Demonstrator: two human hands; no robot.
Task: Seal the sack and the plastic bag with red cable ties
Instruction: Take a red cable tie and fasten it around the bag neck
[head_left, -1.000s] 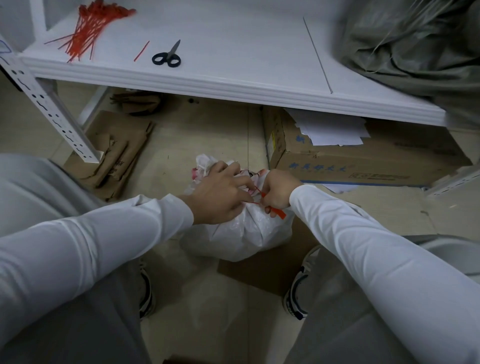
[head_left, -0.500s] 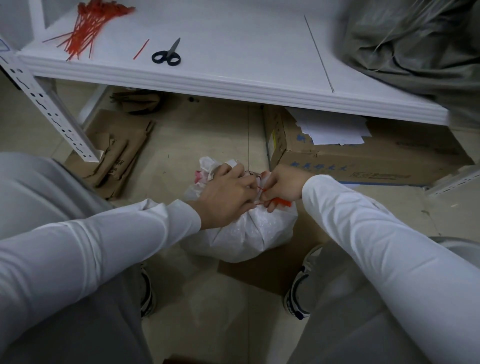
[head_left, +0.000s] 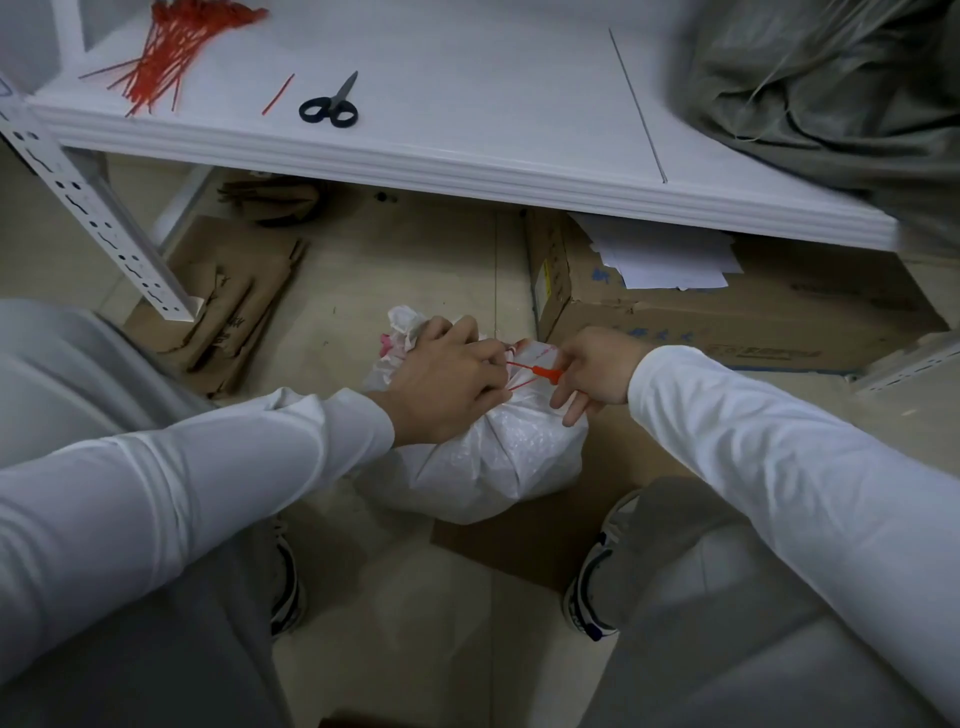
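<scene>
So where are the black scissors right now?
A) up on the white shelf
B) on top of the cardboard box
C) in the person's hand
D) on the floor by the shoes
A: the scissors lie on the white shelf, while the left hand grips the plastic bag and the right hand pinches the red cable tie.

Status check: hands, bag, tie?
Left hand grips the bag neck. Right hand pinches the tie, looped round the neck, not yet snug. Sack on the shelf, no hand on it. Nothing in the way.
</scene>
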